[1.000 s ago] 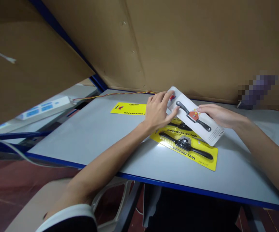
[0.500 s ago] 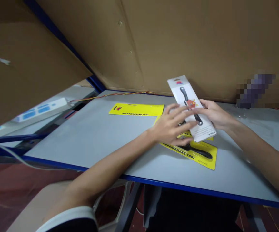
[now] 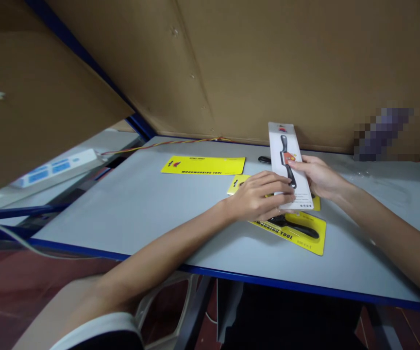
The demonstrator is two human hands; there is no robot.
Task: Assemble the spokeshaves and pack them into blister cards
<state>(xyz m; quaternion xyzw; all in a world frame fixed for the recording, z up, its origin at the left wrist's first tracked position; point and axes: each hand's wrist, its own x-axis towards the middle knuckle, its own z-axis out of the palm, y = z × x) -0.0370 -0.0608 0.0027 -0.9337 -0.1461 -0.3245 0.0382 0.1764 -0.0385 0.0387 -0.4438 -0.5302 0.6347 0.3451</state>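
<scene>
A white spokeshave package card [image 3: 300, 192], printed with a black and red spokeshave, is held upright above the table. My right hand [image 3: 321, 177] grips its right edge, thumb on the front. Along its lower left edge my left hand [image 3: 262, 197] has its fingers curled together over the front. Beneath lies a yellow blister pack [image 3: 310, 238] marked "woodworking tool", with a black-handled tool under clear plastic. Another yellow card [image 3: 236, 184] lies partly covered by my left hand. A black handle [image 3: 264, 159] shows behind the white card; the rest of it is hidden.
A flat yellow card [image 3: 202, 166] lies on the grey table [image 3: 133, 209], left of my hands. Clear plastic [image 3: 380, 187] lies at the right. Brown board [image 3: 253, 68] walls the back. A power strip [image 3: 57, 167] sits on the left beside thin wires [image 3: 166, 142].
The white card has turned more upright and moved slightly right. My left hand's spread fingers have drawn together onto its lower left edge. The black handle behind has come into view.
</scene>
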